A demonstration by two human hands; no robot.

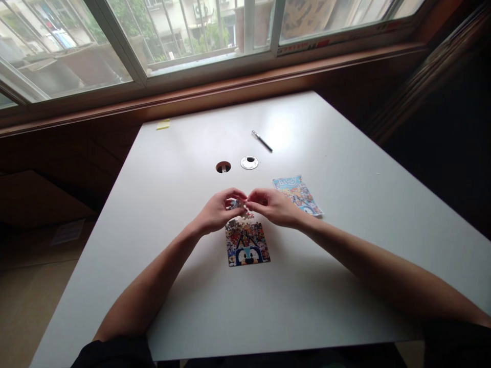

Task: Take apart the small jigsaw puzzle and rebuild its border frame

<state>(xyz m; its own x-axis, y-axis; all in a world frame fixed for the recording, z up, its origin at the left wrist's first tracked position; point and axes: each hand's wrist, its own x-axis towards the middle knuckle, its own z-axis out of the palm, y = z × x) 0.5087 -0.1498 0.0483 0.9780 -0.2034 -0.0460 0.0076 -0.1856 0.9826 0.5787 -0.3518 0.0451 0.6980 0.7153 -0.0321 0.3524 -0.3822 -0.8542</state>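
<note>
Above the table's middle, my left hand (218, 210) is closed on a small clump of jigsaw puzzle pieces (245, 215), thumb below and fingers curled over. My right hand (273, 205) pinches at the clump's right edge, its fingertips meeting those of the left; the exact grip is partly hidden. Just below both hands lies a partly assembled jigsaw puzzle (248, 245). It shows a blue dog's face at the bottom and a crowd of colourful figures above, with an uneven upper edge. A printed picture sheet (297, 194) of the same design lies partly behind my right wrist.
The white table (153, 174) has a round cable hole (223, 167) with a loose silver cover (249, 162) beside it. Farther back lies a black pen (262, 141). A yellow sticky note (163, 124) is at the far left edge, below the window (192, 30).
</note>
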